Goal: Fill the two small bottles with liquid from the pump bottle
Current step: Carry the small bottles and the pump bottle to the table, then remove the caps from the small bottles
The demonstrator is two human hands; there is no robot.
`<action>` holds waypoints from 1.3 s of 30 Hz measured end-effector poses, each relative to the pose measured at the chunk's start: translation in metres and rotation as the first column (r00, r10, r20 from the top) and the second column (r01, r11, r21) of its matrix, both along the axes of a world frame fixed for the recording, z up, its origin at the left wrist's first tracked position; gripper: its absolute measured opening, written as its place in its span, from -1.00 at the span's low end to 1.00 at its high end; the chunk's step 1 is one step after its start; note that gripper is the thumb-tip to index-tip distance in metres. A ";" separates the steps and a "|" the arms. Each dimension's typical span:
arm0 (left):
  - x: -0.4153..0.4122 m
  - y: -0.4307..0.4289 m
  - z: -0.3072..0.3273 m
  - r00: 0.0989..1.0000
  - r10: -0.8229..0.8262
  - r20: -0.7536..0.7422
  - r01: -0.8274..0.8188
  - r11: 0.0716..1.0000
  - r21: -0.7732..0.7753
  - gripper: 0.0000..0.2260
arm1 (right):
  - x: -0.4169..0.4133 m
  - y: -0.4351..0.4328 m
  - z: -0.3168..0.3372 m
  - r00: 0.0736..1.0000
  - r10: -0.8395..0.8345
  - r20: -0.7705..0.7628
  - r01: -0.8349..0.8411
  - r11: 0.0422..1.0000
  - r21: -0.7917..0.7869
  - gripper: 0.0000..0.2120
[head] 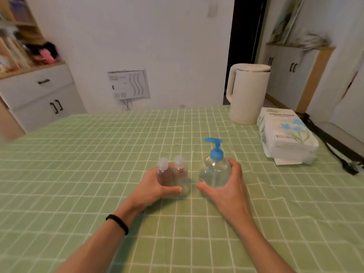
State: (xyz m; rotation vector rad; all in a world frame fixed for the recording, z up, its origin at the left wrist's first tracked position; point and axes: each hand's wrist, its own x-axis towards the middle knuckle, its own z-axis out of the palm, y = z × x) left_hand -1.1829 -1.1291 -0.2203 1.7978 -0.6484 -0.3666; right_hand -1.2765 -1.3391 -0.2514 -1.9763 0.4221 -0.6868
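Presently, only the head view is available. Both hands are engaged near the middle of the worktop (98,164), well apart from its far-right corner, where a kettle (248,93) and a tissue pack (285,134) stand.

The left hand (155,187) is wrapped round both small containers together. Its thumb crosses their fronts and its fingers curl behind them. The first small bottle (163,174) and the second small bottle (180,171) stand upright, touching side by side, and both carry translucent caps.

The right hand (228,187) clasps the round body of the pump bottle (215,172), which stands upright just beside the second small bottle, on its right. The blue spout (209,139) points left, towards the small bottles' side.

The governing relation is that the spout sits higher than both caps and already faces them. Filling will likely require uncapping first, then bringing one open neck under the spout.

Each small bottle's liquid level cannot be read through the clear plastic. The left fingers show only as tint through the bottles, and base contact with the worktop is blurred.
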 end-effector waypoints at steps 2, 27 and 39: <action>-0.001 0.002 0.004 1.000 -0.002 -0.010 0.002 1.000 -0.019 -0.51 | 0.001 0.001 0.002 1.000 -0.001 -0.001 0.001 1.000 0.005 0.04; -0.008 0.018 -0.013 0.998 0.054 -0.010 -0.055 0.979 -0.198 -0.47 | 0.004 0.004 0.006 0.999 0.030 -0.010 -0.030 0.999 0.018 -0.15; -0.001 0.017 -0.017 1.000 0.029 -0.012 -0.031 0.975 -0.221 -0.56 | 0.028 -0.005 0.008 0.996 -0.023 -0.092 0.020 0.999 -0.037 -0.06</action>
